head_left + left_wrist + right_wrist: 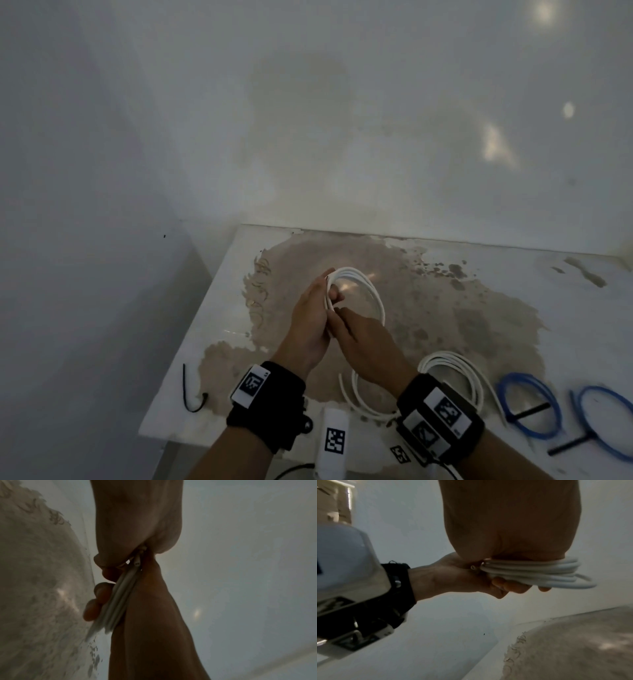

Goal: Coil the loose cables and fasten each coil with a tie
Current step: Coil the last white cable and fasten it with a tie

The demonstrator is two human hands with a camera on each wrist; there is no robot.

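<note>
Held coil [356, 291] above table [513, 308] centre, between both hands; second coil [455, 380] nearer, right; two tied coils [527, 407] far right; loose tie [191, 394] left.

The tabletop [513, 274] is white and shiny at the edges, but its middle is worn to a dull, rough brown patch. The white cable coil [363, 287] looks like smooth plastic with a soft shine. The blue coils [534, 411] look smooth and plastic too. The black ties [191, 394] look matt. The wrist bands [274, 411] look like soft black cloth.
</note>
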